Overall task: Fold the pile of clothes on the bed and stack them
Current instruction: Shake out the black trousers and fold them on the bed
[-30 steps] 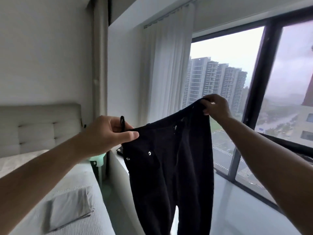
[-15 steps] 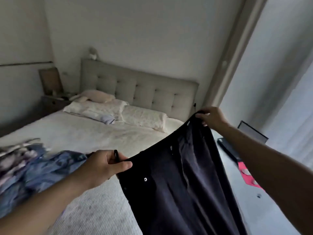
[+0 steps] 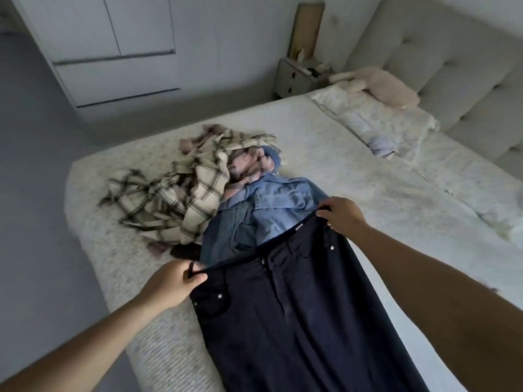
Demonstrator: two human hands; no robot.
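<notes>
Holding the pants (image 3: 297,315) by the waistband, I am spreading them out over the bed (image 3: 353,171). My left hand (image 3: 172,287) is pinching the left corner of the band, with the thumb on top and the fingers curled under. My right hand (image 3: 342,216) is gripping the right corner, fingers curled over the edge. The pants are lying front side up, and the legs are running down toward me and out of view. The top of the band is hanging just over the blue shirt (image 3: 271,207) at the near end of the pile (image 3: 198,188). I think this is the laying-flat step for the first piece, since I am seeing no folded stack yet. Next, I think I am needing to set the band down flat and bring one leg over the other. The pile is sitting very close, so I am wanting to pull the pants back a little. There is open bed on my right, before the pillows (image 3: 379,123). On my left the bed edge is near, so cloth could be slipping off there.
</notes>
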